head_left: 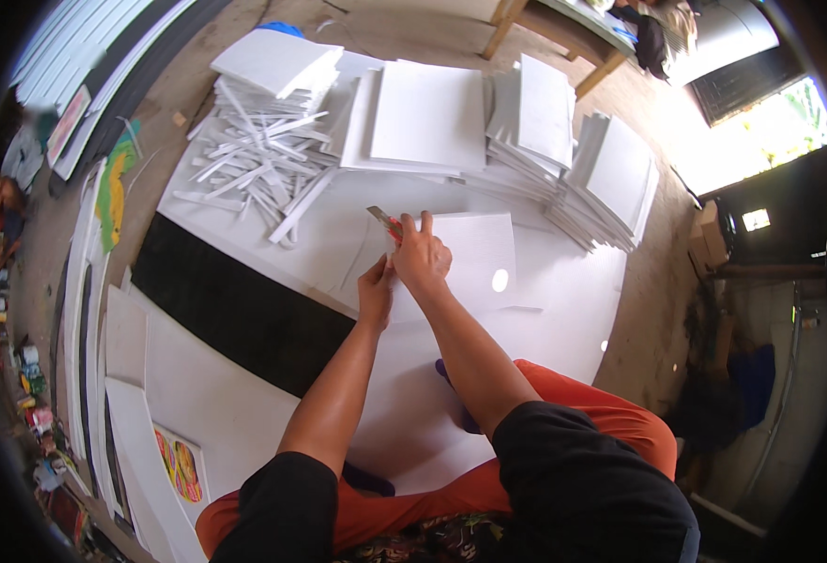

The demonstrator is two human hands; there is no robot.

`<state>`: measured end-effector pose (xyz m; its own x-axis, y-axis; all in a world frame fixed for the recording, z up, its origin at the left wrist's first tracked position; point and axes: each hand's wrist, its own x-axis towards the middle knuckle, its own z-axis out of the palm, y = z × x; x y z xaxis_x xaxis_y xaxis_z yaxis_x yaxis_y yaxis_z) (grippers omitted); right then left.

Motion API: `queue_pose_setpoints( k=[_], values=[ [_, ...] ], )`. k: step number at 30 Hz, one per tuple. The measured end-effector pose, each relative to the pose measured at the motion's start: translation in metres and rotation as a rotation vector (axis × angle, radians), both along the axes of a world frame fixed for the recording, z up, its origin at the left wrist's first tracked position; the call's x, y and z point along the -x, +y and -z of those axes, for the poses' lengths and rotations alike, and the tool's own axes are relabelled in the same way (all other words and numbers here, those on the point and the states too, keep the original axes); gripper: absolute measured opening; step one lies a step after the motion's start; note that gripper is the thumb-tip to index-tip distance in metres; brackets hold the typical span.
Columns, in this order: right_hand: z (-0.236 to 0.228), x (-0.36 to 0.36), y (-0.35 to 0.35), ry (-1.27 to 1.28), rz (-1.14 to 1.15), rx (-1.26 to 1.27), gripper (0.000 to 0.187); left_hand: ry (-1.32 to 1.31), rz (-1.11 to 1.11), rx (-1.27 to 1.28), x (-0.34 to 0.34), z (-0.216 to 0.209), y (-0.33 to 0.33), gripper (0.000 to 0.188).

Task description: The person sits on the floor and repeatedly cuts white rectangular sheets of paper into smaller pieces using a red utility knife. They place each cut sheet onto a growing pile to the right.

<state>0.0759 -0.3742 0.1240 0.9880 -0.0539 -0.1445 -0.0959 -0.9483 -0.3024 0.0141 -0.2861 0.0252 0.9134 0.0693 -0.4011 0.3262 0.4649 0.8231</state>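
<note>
A red utility knife [393, 227] is gripped in my right hand [423, 255], its blade out and pointing to the upper left. Beneath that hand lies a white rectangular foam sheet [477, 242], flat on a larger white board [563, 310]. My left hand [375, 293] is just left of the right one, close to the sheet's left edge. Its fingers are drawn together, and whatever they pinch is hidden from me. A heap of thin white offcut strips [261, 169] lies beyond my hands to the left.
Stacks of cut white sheets [427, 111] stand along the far side, with another leaning stack [610, 178] at the right. A black panel [235, 291] stretches across the left. My orange-clad leg [601, 413] is folded at the near right. A wooden-legged table [563, 38] stands farther back.
</note>
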Motion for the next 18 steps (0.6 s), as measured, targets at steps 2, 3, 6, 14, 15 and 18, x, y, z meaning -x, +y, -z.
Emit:
queue_pose_setpoints(
  k=[2,3,6,14,15,18],
  values=[
    [0.003,0.004,-0.024,0.019,0.109,-0.015,0.058,0.009,0.076,0.003,-0.010,0.002,-0.025,0.043],
    [0.006,0.006,-0.037,0.050,0.153,-0.002,0.057,0.062,0.108,-0.040,-0.014,0.003,-0.036,0.041],
    [0.019,0.011,-0.068,0.095,0.269,0.011,0.056,0.070,0.050,-0.089,-0.025,0.009,-0.070,0.041],
    [0.045,0.023,-0.108,0.009,0.369,-0.039,0.046,0.054,0.256,-0.569,-0.049,0.021,-0.104,0.046],
    [0.045,0.023,-0.110,0.005,0.383,-0.046,0.043,0.051,0.346,-0.679,-0.052,0.018,-0.102,0.047],
    [0.052,0.013,-0.110,-0.093,0.459,-0.149,0.034,0.078,0.310,-0.735,-0.059,0.007,-0.096,0.049]
  ],
)
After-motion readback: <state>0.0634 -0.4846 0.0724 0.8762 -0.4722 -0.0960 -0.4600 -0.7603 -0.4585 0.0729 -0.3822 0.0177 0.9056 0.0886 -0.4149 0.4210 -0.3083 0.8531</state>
